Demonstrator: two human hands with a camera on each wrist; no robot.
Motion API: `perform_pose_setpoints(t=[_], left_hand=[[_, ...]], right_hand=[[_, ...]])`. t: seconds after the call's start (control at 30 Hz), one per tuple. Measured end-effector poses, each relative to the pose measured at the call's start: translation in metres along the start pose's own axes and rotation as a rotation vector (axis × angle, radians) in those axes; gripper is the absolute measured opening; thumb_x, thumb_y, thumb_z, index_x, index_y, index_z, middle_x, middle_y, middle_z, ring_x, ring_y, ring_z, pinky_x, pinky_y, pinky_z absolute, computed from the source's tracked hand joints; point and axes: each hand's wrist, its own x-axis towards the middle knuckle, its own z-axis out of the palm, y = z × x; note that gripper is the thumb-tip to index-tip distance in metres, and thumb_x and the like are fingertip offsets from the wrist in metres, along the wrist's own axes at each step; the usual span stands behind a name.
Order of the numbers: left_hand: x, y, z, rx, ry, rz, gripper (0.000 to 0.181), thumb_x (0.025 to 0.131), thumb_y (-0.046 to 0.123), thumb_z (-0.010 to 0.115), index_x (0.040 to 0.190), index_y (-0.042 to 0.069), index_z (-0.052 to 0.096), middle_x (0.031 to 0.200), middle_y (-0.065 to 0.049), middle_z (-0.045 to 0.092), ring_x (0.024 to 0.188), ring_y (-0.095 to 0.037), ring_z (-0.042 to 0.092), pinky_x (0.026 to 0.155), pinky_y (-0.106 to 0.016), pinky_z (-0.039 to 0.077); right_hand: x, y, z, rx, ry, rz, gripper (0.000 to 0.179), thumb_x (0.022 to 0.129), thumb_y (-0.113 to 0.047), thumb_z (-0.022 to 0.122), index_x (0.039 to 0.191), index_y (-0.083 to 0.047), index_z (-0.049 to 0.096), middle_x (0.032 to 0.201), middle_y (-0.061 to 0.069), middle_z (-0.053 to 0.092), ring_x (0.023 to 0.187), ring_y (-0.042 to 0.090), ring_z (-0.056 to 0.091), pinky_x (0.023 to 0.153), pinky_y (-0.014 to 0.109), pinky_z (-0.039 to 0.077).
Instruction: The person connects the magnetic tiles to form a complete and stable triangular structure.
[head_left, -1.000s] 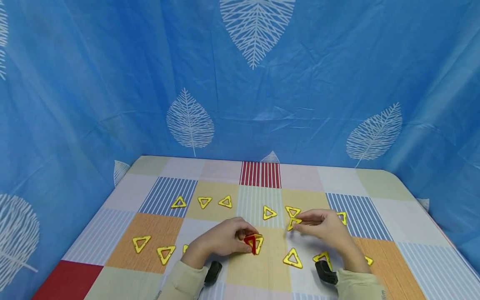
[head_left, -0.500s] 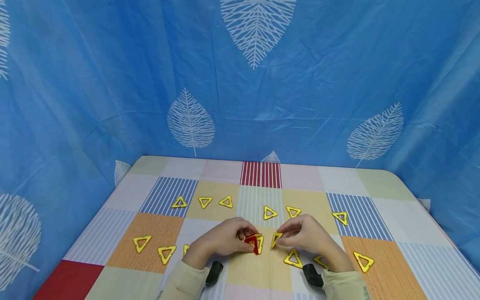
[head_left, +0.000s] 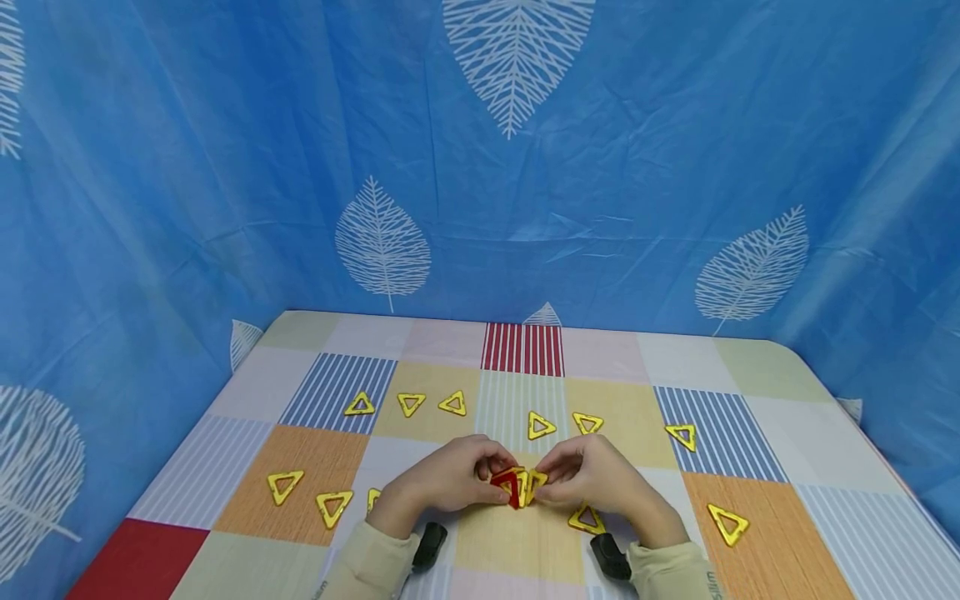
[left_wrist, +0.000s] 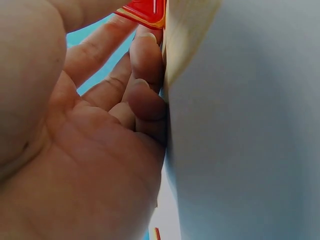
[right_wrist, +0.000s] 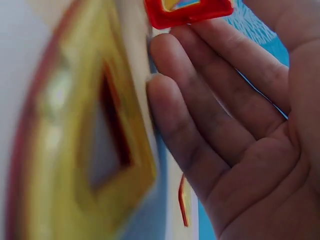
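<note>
Close together near the table's front, both hands work on small open-centred triangle tiles. My left hand (head_left: 459, 479) pinches a red triangle tile (head_left: 513, 500) that stands tilted against yellow ones; in the left wrist view its red corner (left_wrist: 147, 14) shows by the fingers. From the other side, my right hand (head_left: 592, 477) pinches a yellow triangle tile (head_left: 537, 483) against this cluster. A red-edged tile corner (right_wrist: 192, 15) shows above the fingers in the right wrist view. How the tiles join is partly hidden by fingers.
Several yellow triangle tiles lie flat: one by my right wrist (head_left: 587, 519), others at the left (head_left: 332, 507), back (head_left: 452, 403) and right (head_left: 727, 524). A patchwork cloth (head_left: 525, 558) covers the table. A blue leaf-patterned curtain (head_left: 615, 183) hangs behind it.
My right hand has brought a yellow triangle tile left and toward me, from the back-right tiles to the cluster at my left hand. The left hand has stayed in place.
</note>
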Motion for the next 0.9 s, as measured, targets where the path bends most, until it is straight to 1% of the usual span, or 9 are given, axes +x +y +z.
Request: perform_pose_setpoints(t=[0.23, 0.47, 0.73, 0.9], left_hand=[[-0.001, 0.002, 0.0, -0.003, 0.003, -0.004, 0.028, 0.085, 0.019, 0.084, 0.109, 0.014, 0.071, 0.088, 0.008, 0.056, 0.08, -0.01, 0.052, 0.072, -0.024, 0.046], [-0.001, 0.003, -0.001, -0.004, 0.002, -0.01, 0.028, 0.084, 0.019, 0.084, 0.109, 0.015, 0.071, 0.088, 0.009, 0.056, 0.08, -0.01, 0.052, 0.072, -0.024, 0.046], [-0.001, 0.002, 0.0, -0.008, 0.003, -0.01, 0.029, 0.085, 0.02, 0.084, 0.11, 0.014, 0.072, 0.089, 0.009, 0.057, 0.08, -0.01, 0.053, 0.072, -0.025, 0.046], [-0.001, 0.001, 0.0, -0.007, 0.001, -0.008, 0.029, 0.085, 0.02, 0.083, 0.111, 0.015, 0.072, 0.089, 0.009, 0.056, 0.08, -0.01, 0.053, 0.072, -0.025, 0.046]], right_hand=[[0.003, -0.001, 0.008, -0.03, 0.006, -0.025, 0.021, 0.078, -0.015, 0.088, 0.095, -0.006, 0.077, 0.085, 0.001, 0.073, 0.076, 0.017, 0.069, 0.069, 0.029, 0.056], [0.006, -0.001, 0.012, -0.05, 0.012, -0.053, 0.02, 0.08, -0.018, 0.088, 0.095, -0.009, 0.077, 0.086, -0.001, 0.073, 0.077, 0.014, 0.069, 0.07, 0.028, 0.056], [0.007, -0.003, 0.013, -0.085, 0.016, -0.04, 0.02, 0.08, -0.02, 0.088, 0.094, -0.011, 0.077, 0.086, -0.002, 0.073, 0.076, 0.013, 0.067, 0.069, 0.027, 0.056], [0.007, -0.002, 0.014, -0.1, 0.021, -0.044, 0.021, 0.08, -0.021, 0.088, 0.093, -0.011, 0.077, 0.085, -0.002, 0.072, 0.075, 0.013, 0.067, 0.068, 0.027, 0.055]])
